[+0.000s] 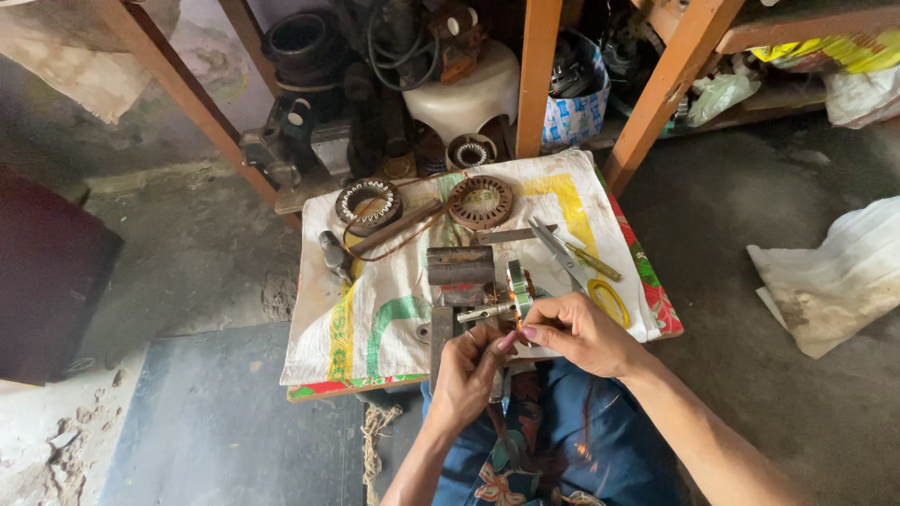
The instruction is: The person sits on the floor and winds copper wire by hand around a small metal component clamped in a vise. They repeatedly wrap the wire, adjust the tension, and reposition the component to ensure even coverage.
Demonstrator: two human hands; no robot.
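While both hands meet at the vise [459,281], left hand [469,370] & right hand [577,328] pinch copper wire [515,323].

1. The single view comes from a camera worn on the person's head, looking steeply down.
2. It faces forward over the lap toward a low cloth-covered board [394,323], with wooden shelf legs [538,75] at the far edge.
3. It sits near the work: both forearms enter from the near edge.
4. Bare floor fills left and right.
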